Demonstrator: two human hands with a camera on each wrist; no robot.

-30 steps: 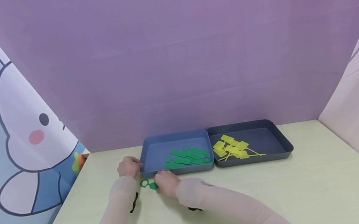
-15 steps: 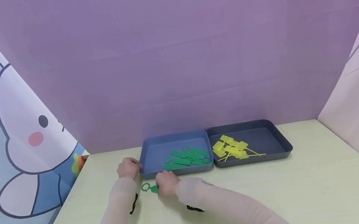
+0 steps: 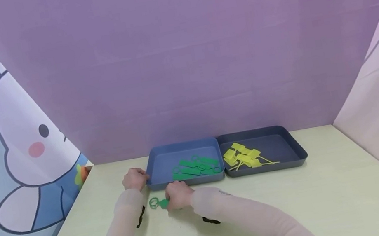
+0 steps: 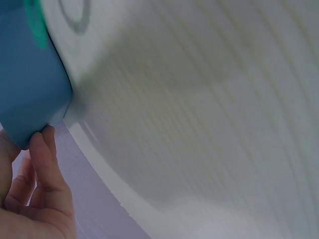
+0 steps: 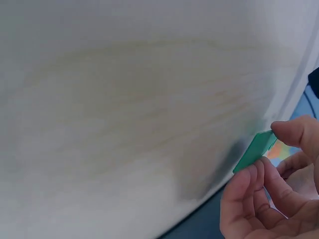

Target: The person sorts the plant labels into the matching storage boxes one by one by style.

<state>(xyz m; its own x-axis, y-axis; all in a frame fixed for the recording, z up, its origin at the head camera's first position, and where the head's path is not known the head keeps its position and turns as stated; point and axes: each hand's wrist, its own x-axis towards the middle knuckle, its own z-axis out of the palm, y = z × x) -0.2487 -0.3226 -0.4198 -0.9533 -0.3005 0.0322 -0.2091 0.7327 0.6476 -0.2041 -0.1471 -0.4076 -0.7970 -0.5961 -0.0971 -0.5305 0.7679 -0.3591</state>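
My right hand (image 3: pixel 179 195) pinches a green plastic tag with a ring-shaped loop (image 3: pixel 164 203) just in front of the blue tray (image 3: pixel 161 165). In the right wrist view, thumb and fingertips hold the flat plate of this tag (image 5: pixel 253 152) by its edges. At the tray's left side, my left hand (image 3: pixel 135 179) grips the wall. The left wrist view shows thumb and fingers pinching the corner of that blue tray (image 4: pixel 35 84). Several similar green tags (image 3: pixel 190 170) lie in a loose pile in the tray's right half.
A dark grey tray (image 3: pixel 277 149) stands against the blue tray's right side. Several yellow tags with thin tails (image 3: pixel 243 157) lie in its left part. Both trays sit at the back of the pale wooden table (image 3: pixel 337 193), before a purple cloth wall (image 3: pixel 182 73).
The right hand has drawn the green tag slightly toward the table's front, away from the blue tray. The left hand keeps its grip on the tray. The head view has shifted a little.
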